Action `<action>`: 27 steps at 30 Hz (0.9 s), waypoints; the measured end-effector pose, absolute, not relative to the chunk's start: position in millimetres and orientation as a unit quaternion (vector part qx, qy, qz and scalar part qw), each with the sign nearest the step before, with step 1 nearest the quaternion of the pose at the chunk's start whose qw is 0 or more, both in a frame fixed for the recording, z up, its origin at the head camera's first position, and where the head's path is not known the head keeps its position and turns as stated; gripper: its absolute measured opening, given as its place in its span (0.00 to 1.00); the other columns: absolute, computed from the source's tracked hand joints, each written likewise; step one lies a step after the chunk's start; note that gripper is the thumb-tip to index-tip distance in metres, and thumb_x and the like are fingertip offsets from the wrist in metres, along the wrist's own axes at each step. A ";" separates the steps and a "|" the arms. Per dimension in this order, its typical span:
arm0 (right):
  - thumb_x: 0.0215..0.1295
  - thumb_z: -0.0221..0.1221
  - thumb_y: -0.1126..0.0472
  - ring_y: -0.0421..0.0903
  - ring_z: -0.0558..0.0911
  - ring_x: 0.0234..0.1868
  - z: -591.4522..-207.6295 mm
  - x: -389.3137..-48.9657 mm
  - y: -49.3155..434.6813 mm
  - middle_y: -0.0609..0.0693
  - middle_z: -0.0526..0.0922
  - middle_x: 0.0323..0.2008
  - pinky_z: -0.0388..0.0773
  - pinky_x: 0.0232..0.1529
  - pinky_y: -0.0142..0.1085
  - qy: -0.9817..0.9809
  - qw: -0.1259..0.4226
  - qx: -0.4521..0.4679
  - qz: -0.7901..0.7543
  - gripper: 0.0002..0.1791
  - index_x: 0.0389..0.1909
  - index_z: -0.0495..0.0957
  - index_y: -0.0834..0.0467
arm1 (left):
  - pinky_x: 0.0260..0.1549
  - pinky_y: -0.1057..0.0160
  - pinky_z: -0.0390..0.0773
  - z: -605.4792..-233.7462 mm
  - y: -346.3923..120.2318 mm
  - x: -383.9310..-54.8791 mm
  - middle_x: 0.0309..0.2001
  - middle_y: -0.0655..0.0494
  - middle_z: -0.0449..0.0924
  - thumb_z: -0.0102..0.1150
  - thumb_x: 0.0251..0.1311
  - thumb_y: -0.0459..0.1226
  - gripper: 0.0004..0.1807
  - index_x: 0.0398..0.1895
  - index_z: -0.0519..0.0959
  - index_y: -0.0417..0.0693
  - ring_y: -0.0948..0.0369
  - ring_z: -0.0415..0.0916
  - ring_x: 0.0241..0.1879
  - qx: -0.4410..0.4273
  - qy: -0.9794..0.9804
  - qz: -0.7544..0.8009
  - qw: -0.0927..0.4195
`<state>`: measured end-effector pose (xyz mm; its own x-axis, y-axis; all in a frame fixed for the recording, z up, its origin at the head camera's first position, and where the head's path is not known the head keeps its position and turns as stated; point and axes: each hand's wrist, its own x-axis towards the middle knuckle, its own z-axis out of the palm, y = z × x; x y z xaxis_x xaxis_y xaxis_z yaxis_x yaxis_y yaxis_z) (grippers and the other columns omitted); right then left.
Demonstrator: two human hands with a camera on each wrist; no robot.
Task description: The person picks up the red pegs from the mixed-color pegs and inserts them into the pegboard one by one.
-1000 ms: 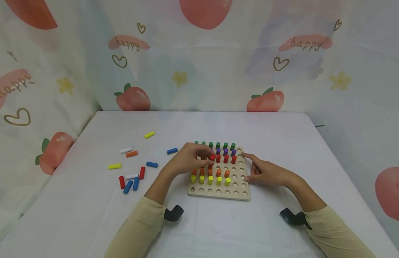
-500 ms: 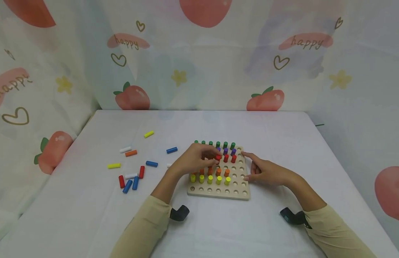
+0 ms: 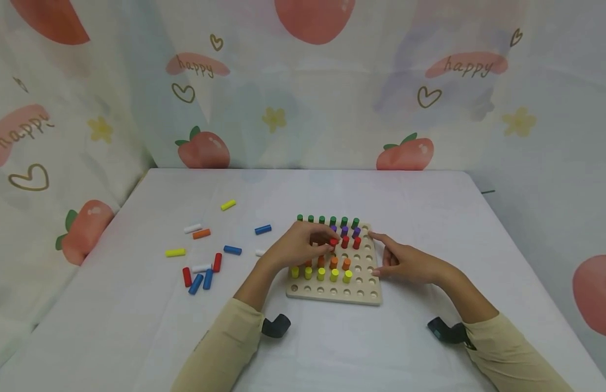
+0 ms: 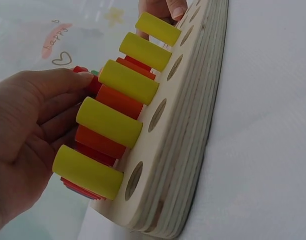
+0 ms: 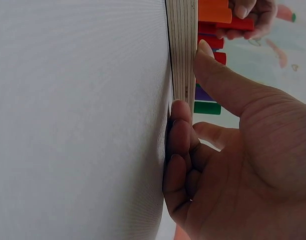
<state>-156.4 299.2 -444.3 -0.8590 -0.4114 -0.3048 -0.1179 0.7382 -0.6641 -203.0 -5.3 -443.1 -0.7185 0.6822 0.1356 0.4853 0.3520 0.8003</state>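
A wooden pegboard (image 3: 327, 296) lies on the table, with upright rows of green (image 3: 344, 221), purple (image 3: 356, 232), red (image 3: 356, 243), orange (image 3: 346, 263) and yellow pegs (image 3: 334, 274). Reaching over it from the left, my left hand (image 3: 298, 244) pinches a red peg (image 3: 334, 243) at the red row between thumb and fingers. Whether that peg sits fully in its hole cannot be told. At the board's right edge, my right hand (image 3: 409, 262) holds on, thumb on the top rim and other fingers (image 5: 178, 137) curled against the side. The left hand hides some pegs.
Loose pegs lie scattered left of the board, among them a yellow peg (image 3: 228, 204), an orange peg (image 3: 201, 233), a blue peg (image 3: 263, 230) and a red peg (image 3: 187, 276). A white peg (image 3: 259, 253) lies near the left forearm. Patterned cloth hangs behind the table.
My left hand has moved slightly right along the red row, from one red peg to the neighbouring one. The right hand keeps its place at the board's edge.
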 end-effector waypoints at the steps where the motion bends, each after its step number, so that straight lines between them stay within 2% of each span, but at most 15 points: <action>1: 0.67 0.70 0.48 0.48 0.72 0.34 -444.2 -156.1 299.1 0.50 0.73 0.34 0.67 0.32 0.37 0.905 0.222 -0.145 -0.331 0.52 0.82 0.50 0.56 | 0.47 0.68 0.80 -444.5 -4.8 -203.4 0.45 0.62 0.85 0.66 0.69 0.33 0.13 0.54 0.85 0.47 0.66 0.81 0.43 0.357 0.815 0.442 0.115; 11: 0.67 0.70 0.47 0.48 0.72 0.34 -442.4 -154.9 298.2 0.50 0.73 0.33 0.67 0.32 0.37 0.905 0.221 -0.147 -0.332 0.52 0.82 0.50 0.56 | 0.50 0.69 0.78 -450.6 -0.4 -204.1 0.46 0.62 0.85 0.67 0.68 0.33 0.12 0.53 0.86 0.46 0.68 0.81 0.46 0.361 0.822 0.425 0.117; 27: 0.67 0.70 0.48 0.48 0.72 0.34 -445.5 -156.3 299.3 0.50 0.73 0.33 0.67 0.32 0.37 0.905 0.216 -0.148 -0.336 0.51 0.82 0.50 0.56 | 0.50 0.68 0.78 -451.8 2.6 -203.5 0.42 0.66 0.85 0.70 0.66 0.35 0.10 0.49 0.87 0.49 0.69 0.80 0.43 0.333 0.838 0.414 0.124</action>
<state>-156.3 299.3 -445.5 -0.8623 -0.4137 -0.2920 -0.1228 0.7303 -0.6720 -203.5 2.6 -451.8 -0.7473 0.6611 0.0670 0.4552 0.4357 0.7765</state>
